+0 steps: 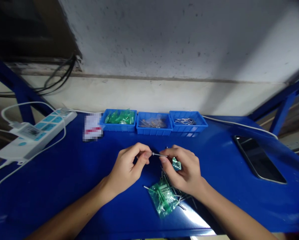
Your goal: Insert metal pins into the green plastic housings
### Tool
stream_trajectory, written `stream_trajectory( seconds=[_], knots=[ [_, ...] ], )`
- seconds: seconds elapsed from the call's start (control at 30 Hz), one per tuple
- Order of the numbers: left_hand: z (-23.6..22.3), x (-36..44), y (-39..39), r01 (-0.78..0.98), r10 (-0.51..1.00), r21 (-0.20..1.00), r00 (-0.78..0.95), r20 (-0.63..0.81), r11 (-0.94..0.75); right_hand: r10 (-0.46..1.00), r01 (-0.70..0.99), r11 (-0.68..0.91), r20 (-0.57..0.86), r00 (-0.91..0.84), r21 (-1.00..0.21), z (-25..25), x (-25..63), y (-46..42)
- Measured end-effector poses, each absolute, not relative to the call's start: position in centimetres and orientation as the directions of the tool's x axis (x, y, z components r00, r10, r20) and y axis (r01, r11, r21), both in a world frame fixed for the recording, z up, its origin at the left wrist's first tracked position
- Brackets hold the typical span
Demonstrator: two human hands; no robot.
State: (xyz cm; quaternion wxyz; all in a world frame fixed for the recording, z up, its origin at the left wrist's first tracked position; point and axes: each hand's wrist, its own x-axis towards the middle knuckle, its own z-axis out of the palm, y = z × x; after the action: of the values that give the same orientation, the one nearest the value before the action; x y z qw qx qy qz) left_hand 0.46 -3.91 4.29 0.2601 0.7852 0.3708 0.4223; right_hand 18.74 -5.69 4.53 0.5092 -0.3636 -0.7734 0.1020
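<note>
A thin silvery metal pin (159, 154) with a small collar near its left end spans the gap between my hands. My left hand (129, 166) pinches its left end between thumb and forefinger. The other end is in the closed fingertips of my right hand (183, 166). Below them, a green-tinted clear plastic bag (163, 196) with small pieces inside lies on the blue table (109, 210). Loose metal pins (181, 196) are scattered beside it, partly hidden under my right hand. Another bit of green plastic (176, 164) shows behind my right thumb.
Along the wall stand three blue bins: one with green bags (119, 128), one with clear bags (153, 132), one with loose metal pins (191, 128). A white power strip (37, 133) and cables lie left, beside a blurred packet (92, 126). A phone (259, 160) lies right.
</note>
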Motion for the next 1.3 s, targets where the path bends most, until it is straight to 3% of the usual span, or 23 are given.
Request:
stream_trajectory(
  seconds=[0.47, 0.6, 0.67, 0.77, 0.87, 1.13, 1.3],
  knots=[
    [3.8, 0.8, -4.2, 0.327, 0.755, 0.682, 0.33, 0.567, -0.655, 0.654, 0.481, 0.711, 0.733, -0.185, -0.512, 4.7, 18.4, -6.1],
    [3.8, 0.7, -3.9, 0.399, 0.755, 0.646, 0.427, 0.497, -0.651, 0.569, 0.608, 0.687, 0.815, -0.108, -0.399, 4.5, 20.2, -4.8],
    [4.2, 0.6, -3.6, 0.427, 0.732, 0.608, 0.522, 0.439, -0.669, 0.53, 0.778, 0.497, 0.845, 0.079, -0.385, 4.3, 22.1, -3.2],
    [5.0, 0.0, -3.2, 0.428, 0.672, 0.559, 0.648, 0.357, -0.71, 0.636, 0.879, 0.05, 0.694, 0.338, -0.474, 4.0, 25.1, -0.6],
    [5.5, -0.9, -3.2, 0.397, 0.581, 0.535, 0.78, 0.232, -0.746, 0.722, 0.87, -0.103, 0.565, 0.399, -0.482, 3.9, 26.3, 0.4],
    [4.2, -1.4, -3.9, 0.471, 0.526, 0.541, 0.848, -0.062, -0.696, 0.899, 0.823, 0.187, 0.43, 0.076, -0.537, 3.3, 22.4, -1.3],
    [4.0, -1.5, -3.3, 0.5, 0.554, 0.495, 0.831, -0.044, -0.711, 0.924, 0.776, 0.323, 0.357, -0.135, -0.542, 2.7, 20.7, -1.9]
  ],
)
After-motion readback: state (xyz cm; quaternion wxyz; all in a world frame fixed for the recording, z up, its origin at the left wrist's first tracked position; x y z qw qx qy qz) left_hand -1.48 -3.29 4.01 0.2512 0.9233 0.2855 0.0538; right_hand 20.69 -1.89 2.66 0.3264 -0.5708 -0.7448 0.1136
